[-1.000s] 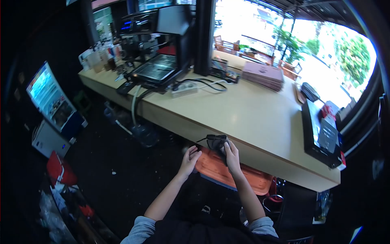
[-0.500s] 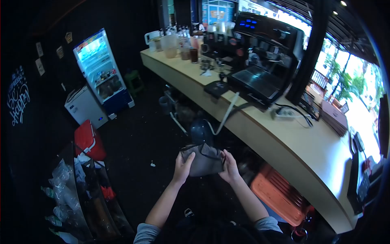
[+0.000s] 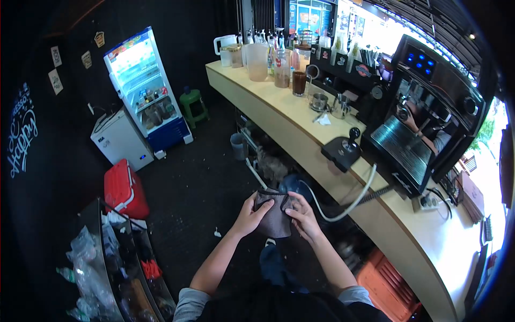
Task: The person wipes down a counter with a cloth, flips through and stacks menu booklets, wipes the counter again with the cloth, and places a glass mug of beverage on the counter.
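Between my two hands a grey-brown cloth [image 3: 274, 221] with dark edging is held up in front of my body, above the floor. My left hand [image 3: 250, 216] grips its left edge, the thumb lying across the front near the top. On the other side my right hand [image 3: 303, 217] pinches the upper right corner between thumb and fingers. The cloth looks folded, its lower part hanging down. Behind its top edge a dark blue rounded object [image 3: 292, 184] shows in part.
To the right runs a long counter [image 3: 300, 134] with an espresso machine [image 3: 424, 118], a black tamping stand [image 3: 343, 153], a glass of dark drink [image 3: 299, 84] and jugs. A lit fridge [image 3: 145, 88], a red cooler box [image 3: 125, 189] and an orange crate [image 3: 389, 282] stand around the floor.
My view has swung right toward the counter and machine. My right hand has shifted from the cloth's side to its upper corner, and the cloth now looks narrower and hangs longer.
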Demonstrator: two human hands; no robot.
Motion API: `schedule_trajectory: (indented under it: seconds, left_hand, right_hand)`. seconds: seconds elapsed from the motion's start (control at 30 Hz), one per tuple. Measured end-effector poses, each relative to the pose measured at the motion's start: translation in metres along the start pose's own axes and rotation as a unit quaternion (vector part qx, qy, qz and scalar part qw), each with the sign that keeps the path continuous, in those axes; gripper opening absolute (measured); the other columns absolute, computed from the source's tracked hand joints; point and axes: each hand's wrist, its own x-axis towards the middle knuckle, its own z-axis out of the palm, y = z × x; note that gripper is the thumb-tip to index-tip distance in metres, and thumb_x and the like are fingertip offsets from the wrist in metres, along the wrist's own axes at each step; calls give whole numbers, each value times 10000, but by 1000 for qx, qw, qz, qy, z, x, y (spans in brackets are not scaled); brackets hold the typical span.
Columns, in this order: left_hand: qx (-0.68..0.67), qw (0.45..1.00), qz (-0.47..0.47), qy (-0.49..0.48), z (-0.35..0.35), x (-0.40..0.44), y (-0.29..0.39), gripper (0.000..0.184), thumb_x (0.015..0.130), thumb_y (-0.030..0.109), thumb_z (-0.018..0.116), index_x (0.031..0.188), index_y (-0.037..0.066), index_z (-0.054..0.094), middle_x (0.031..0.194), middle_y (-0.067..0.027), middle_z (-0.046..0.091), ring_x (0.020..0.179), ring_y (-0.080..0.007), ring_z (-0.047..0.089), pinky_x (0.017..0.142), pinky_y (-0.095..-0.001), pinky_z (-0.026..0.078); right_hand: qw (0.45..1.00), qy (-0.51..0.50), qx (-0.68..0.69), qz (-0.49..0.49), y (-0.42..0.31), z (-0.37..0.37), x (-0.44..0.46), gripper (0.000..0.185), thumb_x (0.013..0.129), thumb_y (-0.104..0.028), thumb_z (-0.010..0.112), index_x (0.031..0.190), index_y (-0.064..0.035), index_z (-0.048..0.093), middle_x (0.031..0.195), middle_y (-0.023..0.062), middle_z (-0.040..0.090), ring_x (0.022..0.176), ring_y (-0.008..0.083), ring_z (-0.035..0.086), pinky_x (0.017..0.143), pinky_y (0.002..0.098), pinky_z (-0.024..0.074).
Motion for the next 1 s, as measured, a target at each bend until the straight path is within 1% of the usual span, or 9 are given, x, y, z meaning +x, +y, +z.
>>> schedule_trajectory:
  seconds: [0.03, 0.1, 0.17, 0.4, 0.5, 0.73, 0.87, 0.93, 1.0]
  left_hand:
    - [6, 1000, -7, -4, -7, 25, -5, 256, 872, 181, 591, 1060, 12, 553, 967, -32, 605, 896, -85, 538, 810, -247, 426]
    - [14, 1000, -8, -17, -18, 79, -11, 270, 870, 179, 593, 1076, 13, 543, 975, -34, 603, 895, -90, 542, 812, -249, 428]
    - [-60, 995, -85, -4, -24, 128, -18, 260, 875, 160, 582, 1094, 28, 536, 1015, -30, 588, 919, -94, 533, 844, -253, 419]
    - [-103, 986, -79, -102, -69, 259, -34, 383, 836, 66, 588, 1200, 13, 483, 1120, -46, 549, 1030, -115, 509, 895, -258, 396]
    - [-88, 986, -76, -122, -88, 313, -40, 391, 833, 44, 583, 1205, -1, 473, 1113, -57, 565, 1028, -120, 524, 899, -263, 404]
    - [-81, 973, -52, -208, -132, 460, -55, 409, 838, 33, 582, 1213, -59, 449, 1115, -92, 577, 997, -138, 551, 889, -267, 421]
    - [-68, 974, -32, -214, -155, 542, -87, 415, 821, 19, 598, 1205, -57, 464, 1097, -96, 587, 975, -142, 561, 874, -268, 435]
    - [10, 973, 18, -229, -164, 578, -108, 417, 810, 30, 613, 1195, -53, 476, 1082, -101, 593, 959, -147, 570, 866, -273, 441]
    - [9, 972, 8, -233, -167, 597, -122, 431, 797, 37, 624, 1195, -47, 482, 1066, -111, 603, 940, -175, 582, 848, -283, 450]
  right_hand:
    - [999, 26, -2, -31, -1, -9, 24, 513, 770, 77, 610, 1238, -35, 433, 1108, 86, 526, 1009, 138, 543, 878, 257, 432]
    - [995, 42, 2, -90, -9, -21, 65, 479, 761, 83, 613, 1202, -30, 466, 1096, 79, 521, 1008, 148, 540, 881, 269, 432]
    - [987, 76, -31, -140, -25, -30, 101, 453, 747, 87, 623, 1168, -28, 502, 1082, 70, 504, 1002, 147, 534, 880, 274, 430]
    - [967, 129, -120, -187, -59, -62, 212, 393, 720, 88, 649, 1094, 4, 559, 1061, 34, 457, 995, 120, 497, 883, 235, 387]
    - [918, 145, -259, -262, -67, -63, 259, 350, 738, 88, 631, 1077, 14, 584, 1069, 38, 433, 1021, 123, 479, 895, 225, 369]
    - [860, 261, -350, -263, -93, -48, 374, 406, 756, 65, 622, 1150, -15, 562, 1097, 69, 435, 996, 150, 509, 815, 233, 437]
    - [842, 313, -384, -213, -90, -62, 445, 388, 766, 19, 623, 1146, -11, 554, 1134, 98, 471, 1001, 183, 543, 797, 277, 481]
    - [830, 324, -403, -210, -91, -69, 471, 387, 761, -13, 638, 1139, -13, 554, 1129, 113, 481, 980, 213, 558, 787, 294, 491]
    - [770, 343, -506, -183, -91, -72, 486, 378, 753, -54, 671, 1117, -23, 574, 1150, 92, 459, 980, 177, 542, 773, 288, 480]
